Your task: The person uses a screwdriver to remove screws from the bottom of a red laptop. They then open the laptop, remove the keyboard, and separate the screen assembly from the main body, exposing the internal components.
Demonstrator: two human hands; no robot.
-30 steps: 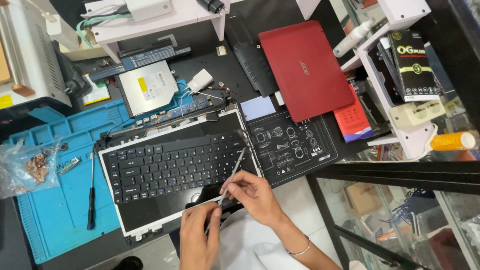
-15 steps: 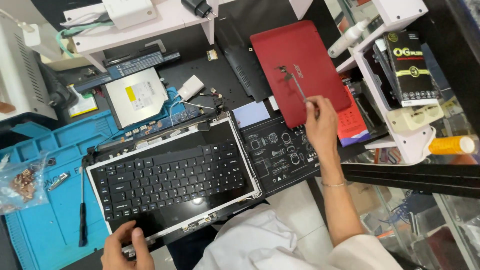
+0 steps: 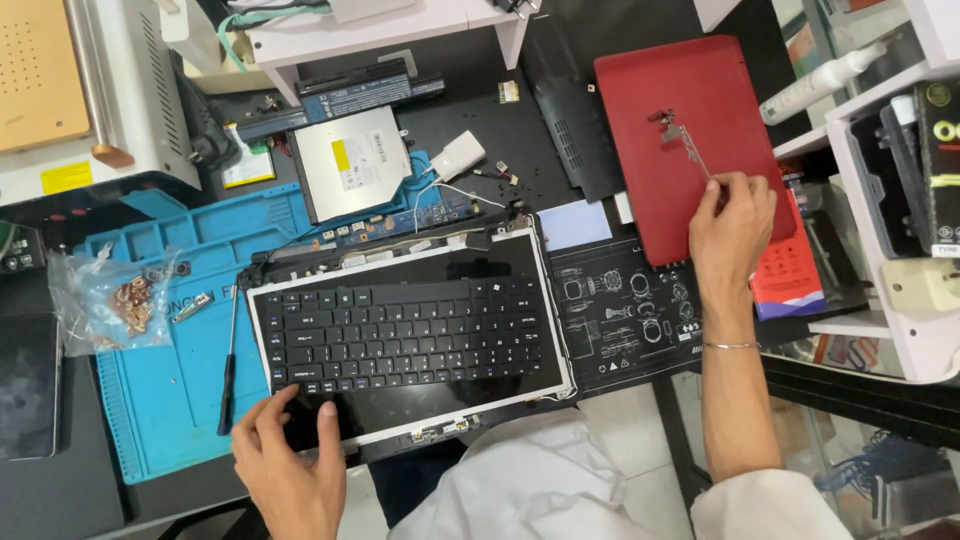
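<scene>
Centre of the frame: a black laptop keyboard (image 3: pixel 405 335) lies loose on a dark screen panel (image 3: pixel 420 400), already lifted out of its machine. The left hand (image 3: pixel 290 465), at lower left, has its fingers spread and pressed onto the panel's near-left corner, steadying it. Over at upper right, the right hand (image 3: pixel 733 232) pinches a thin metal tool (image 3: pixel 692 150) between thumb and fingertips, its tip down on the red laptop lid (image 3: pixel 690 140); whether it grips a screw or bracket there I cannot tell.

The strip-down looks well advanced: the optical drive (image 3: pixel 350 162) sits out above the keyboard, a battery pack (image 3: pixel 345 100) lies behind it, a black bottom cover (image 3: pixel 575 130) rests left of the red lid, and a clear bag of screws (image 3: pixel 115 300) waits at the left edge. Cables and a small board (image 3: pixel 440 205) trail along the panel's top edge, seemingly not yet sorted.

A black-handled screwdriver (image 3: pixel 230 370) lies on the blue work mat (image 3: pixel 170 400) just left of the panel, all on the dark counter (image 3: pixel 60 490).
</scene>
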